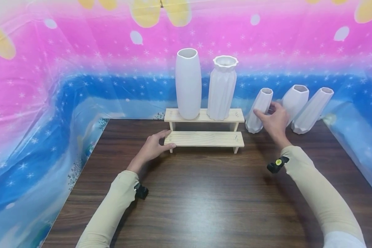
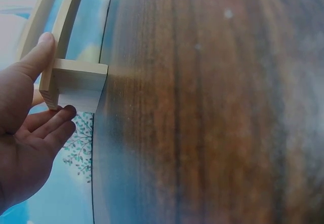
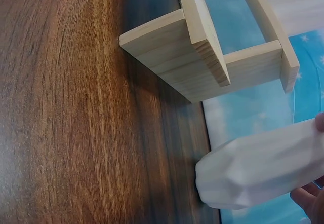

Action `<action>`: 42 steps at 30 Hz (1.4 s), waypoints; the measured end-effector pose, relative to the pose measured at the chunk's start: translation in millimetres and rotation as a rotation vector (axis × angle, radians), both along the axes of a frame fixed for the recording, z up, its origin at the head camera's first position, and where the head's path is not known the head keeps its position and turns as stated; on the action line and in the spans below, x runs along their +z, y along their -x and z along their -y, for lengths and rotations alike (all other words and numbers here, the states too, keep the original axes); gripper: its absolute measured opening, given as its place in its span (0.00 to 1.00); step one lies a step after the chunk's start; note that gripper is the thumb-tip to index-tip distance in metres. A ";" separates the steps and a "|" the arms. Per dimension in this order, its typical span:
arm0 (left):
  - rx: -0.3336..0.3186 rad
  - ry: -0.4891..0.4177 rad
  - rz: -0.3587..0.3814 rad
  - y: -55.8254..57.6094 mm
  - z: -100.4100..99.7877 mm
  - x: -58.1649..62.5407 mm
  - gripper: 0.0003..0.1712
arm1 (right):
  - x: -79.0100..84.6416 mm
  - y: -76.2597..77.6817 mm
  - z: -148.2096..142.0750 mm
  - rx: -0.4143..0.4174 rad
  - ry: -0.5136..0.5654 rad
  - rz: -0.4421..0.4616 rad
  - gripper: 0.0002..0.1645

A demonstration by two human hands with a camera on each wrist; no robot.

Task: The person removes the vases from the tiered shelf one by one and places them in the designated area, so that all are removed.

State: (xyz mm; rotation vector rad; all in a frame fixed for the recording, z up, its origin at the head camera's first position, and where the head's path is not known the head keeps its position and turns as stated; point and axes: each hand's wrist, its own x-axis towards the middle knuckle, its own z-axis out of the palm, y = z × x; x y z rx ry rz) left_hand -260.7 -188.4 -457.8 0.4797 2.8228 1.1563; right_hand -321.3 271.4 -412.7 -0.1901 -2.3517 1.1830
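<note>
My right hand grips a slim white faceted vase, thumb on its near side and fingers around its right side. In the right wrist view this vase shows its base close to the tabletop, and only a bit of the hand is in sight. A two-step pale wooden stand stands left of it. My left hand holds the left end of its lower step, thumb at the front edge. The left wrist view shows the thumb and fingers of the left hand on either side of the board end.
On the upper step stand a tall smooth white vase and a ribbed white vase with a scalloped rim. Right of my right hand are a wider white vase and a slim one. A patterned cloth hangs behind the brown table.
</note>
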 end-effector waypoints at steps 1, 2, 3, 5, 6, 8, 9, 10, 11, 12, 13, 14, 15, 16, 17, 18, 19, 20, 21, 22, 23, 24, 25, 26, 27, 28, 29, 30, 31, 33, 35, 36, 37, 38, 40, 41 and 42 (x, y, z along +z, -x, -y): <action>-0.001 0.001 0.000 0.1 -0.4 -0.1 0.45 | -0.5 -0.3 -0.1 -0.003 0.000 0.001 0.40; -0.001 0.001 -0.001 0.1 -0.7 -0.2 0.45 | -0.8 -0.7 -0.1 -0.004 0.002 0.000 0.40; 0.000 0.001 0.000 0.1 -0.8 -0.2 0.45 | -1.4 -0.6 -0.3 -0.006 0.000 -0.001 0.40; 0.004 0.002 0.002 0.3 -1.0 0.0 0.44 | -2.7 -0.2 -0.8 -0.004 0.001 -0.005 0.40; 0.005 0.003 0.004 0.3 -1.1 0.2 0.44 | -3.1 -0.5 -1.0 -0.005 0.000 -0.008 0.40; 0.007 0.003 0.006 0.2 -1.5 0.6 0.44 | -4.2 -0.8 -1.8 -0.010 -0.003 -0.012 0.40; 0.008 0.003 0.006 0.1 -1.6 0.9 0.44 | -4.8 -1.0 -2.2 -0.013 -0.005 -0.014 0.40; 0.006 0.004 0.006 0.0 -1.8 1.1 0.44 | -5.2 -1.4 -2.6 -0.016 -0.004 -0.015 0.40; 0.005 0.006 0.005 -0.1 -2.0 1.2 0.44 | -5.5 -1.9 -3.0 -0.020 -0.007 -0.014 0.40; 0.005 0.007 0.005 -0.3 -2.1 1.2 0.44 | -5.7 -2.3 -3.3 -0.021 -0.009 -0.013 0.40; 0.004 0.008 0.004 -0.4 -2.3 1.2 0.44 | -6.0 -2.4 -3.7 -0.022 -0.011 -0.011 0.40; 0.004 0.009 0.004 -0.5 -2.4 1.2 0.44 | -6.1 -2.7 -4.0 -0.021 -0.013 -0.010 0.40; 0.005 0.009 0.004 -0.5 -2.6 1.1 0.44 | -6.1 -2.9 -4.2 -0.018 -0.015 -0.008 0.41; 0.006 0.010 0.004 -0.5 -2.8 1.0 0.44 | -6.1 -3.1 -4.5 -0.015 -0.018 -0.007 0.41; 0.008 0.010 0.004 -0.5 -3.0 0.9 0.44 | -6.2 -3.3 -4.9 -0.011 -0.021 -0.006 0.41; 0.009 0.009 0.005 -0.5 -3.2 0.8 0.44 | -6.2 -3.6 -5.4 -0.005 -0.020 -0.007 0.42; 0.010 0.008 0.007 -0.5 -3.3 0.8 0.43 | -6.2 -4.1 -5.8 0.002 -0.021 -0.007 0.42; 0.011 0.008 0.008 -0.4 -3.4 0.6 0.43 | -6.1 -5.0 -6.2 0.008 -0.022 -0.007 0.42; 0.011 0.008 0.010 -0.4 -3.5 0.7 0.43 | -5.9 -6.0 -6.7 0.013 -0.022 -0.009 0.42; 0.010 0.008 0.012 -0.5 -3.6 0.9 0.44 | -5.8 -7.2 -7.3 0.019 -0.020 -0.011 0.43; 0.010 0.009 0.014 -0.4 -3.7 0.7 0.44 | -5.5 -8.7 -8.0 0.024 -0.016 -0.013 0.43; 0.010 0.010 0.015 -0.4 -3.7 0.9 0.44 | -4.8 -10.6 -8.4 0.029 -0.012 -0.015 0.43; 0.010 0.011 0.015 -0.2 -3.7 0.7 0.44 | -3.7 -12.8 -8.7 0.029 -0.012 -0.015 0.43; 0.010 0.012 0.013 0.0 -3.7 0.5 0.44 | -2.7 -15.0 -9.1 0.029 -0.009 -0.017 0.43; 0.010 0.013 0.012 0.3 -3.7 0.3 0.44 | -1.7 -17.2 -9.5 0.030 0.001 -0.017 0.44; 0.011 0.013 0.010 0.7 -3.6 -0.2 0.44 | -0.4 -19.7 -9.9 0.029 0.006 -0.016 0.45; 0.010 0.015 0.007 1.0 -3.5 -0.6 0.44 | 0.9 -22.3 -10.1 0.027 0.008 -0.015 0.46; 0.009 0.015 0.004 1.1 -3.3 -0.8 0.44 | 2.3 -24.9 -9.9 0.028 0.010 -0.015 0.46; 0.008 0.016 0.002 1.3 -3.2 -1.1 0.44 | 3.4 -27.3 -10.0 0.029 0.013 -0.013 0.47; 0.006 0.019 -0.001 1.2 -2.7 -1.1 0.43 | 5.7 -32.5 -9.7 0.035 0.012 -0.010 0.47; 0.005 0.022 -0.002 0.8 -2.3 -0.8 0.43 | 8.1 -37.9 -8.5 0.046 0.003 -0.015 0.47; 0.004 0.022 -0.002 0.7 -2.1 -0.5 0.43 | 9.3 -40.8 -7.7 0.053 0.001 -0.018 0.47; 0.005 0.021 -0.002 0.3 -2.0 0.0 0.43 | 10.7 -43.7 -6.9 0.056 -0.004 -0.020 0.47; 0.005 0.021 -0.001 0.1 -1.9 0.5 0.43 | 12.0 -46.3 -5.9 0.061 -0.008 -0.027 0.47; 0.003 0.020 0.002 -0.3 -1.9 1.1 0.43 | 14.5 -50.7 -3.8 0.071 -0.009 -0.043 0.46; 0.003 0.019 0.004 -0.6 -1.9 1.5 0.43 | 16.0 -52.5 -2.7 0.074 -0.011 -0.049 0.45; 0.003 0.018 0.005 -0.5 -2.0 1.5 0.43 | 17.7 -54.3 -1.5 0.076 -0.013 -0.055 0.45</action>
